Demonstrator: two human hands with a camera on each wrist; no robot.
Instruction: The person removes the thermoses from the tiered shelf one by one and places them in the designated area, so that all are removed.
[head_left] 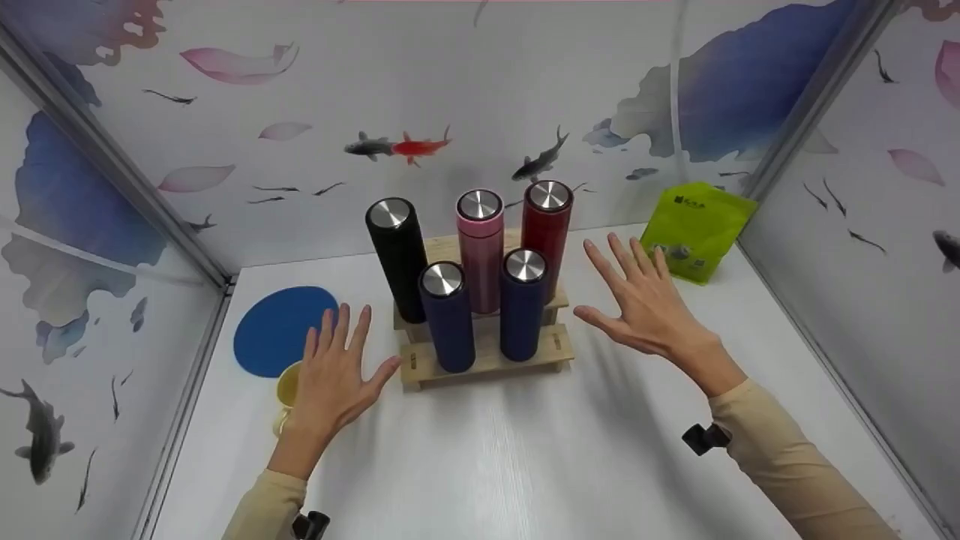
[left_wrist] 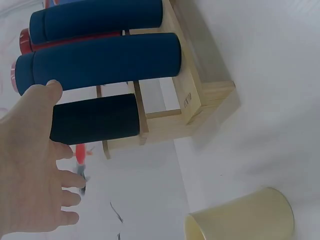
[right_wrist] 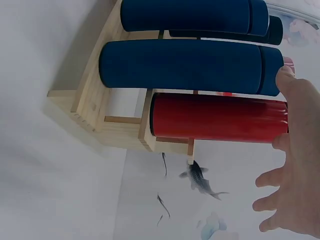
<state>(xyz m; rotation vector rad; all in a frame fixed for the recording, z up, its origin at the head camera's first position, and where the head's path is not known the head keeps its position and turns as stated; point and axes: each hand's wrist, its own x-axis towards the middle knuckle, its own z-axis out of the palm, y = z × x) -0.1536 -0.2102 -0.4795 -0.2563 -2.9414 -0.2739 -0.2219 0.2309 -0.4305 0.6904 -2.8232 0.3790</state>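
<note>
A two-step wooden rack (head_left: 491, 365) holds upright thermos bottles with silver lids. On its back step stand a black bottle (head_left: 397, 262), a pink bottle (head_left: 481, 262) and a red bottle (head_left: 546, 232). Two blue bottles, one left (head_left: 448, 322) and one right (head_left: 523, 311), occupy the front step. My left hand (head_left: 334, 382) spreads its fingers left of the rack, overlapping a yellow mug (head_left: 288, 386) in the head view. Fingers spread and holding nothing, my right hand (head_left: 649, 304) hovers right of the rack, near a green pouch (head_left: 694, 232).
A round blue mat (head_left: 281, 330) lies at the table's back left, behind the mug. Printed panels with fish and petals (head_left: 480, 90) enclose the white table (head_left: 480, 465) at the back and both sides.
</note>
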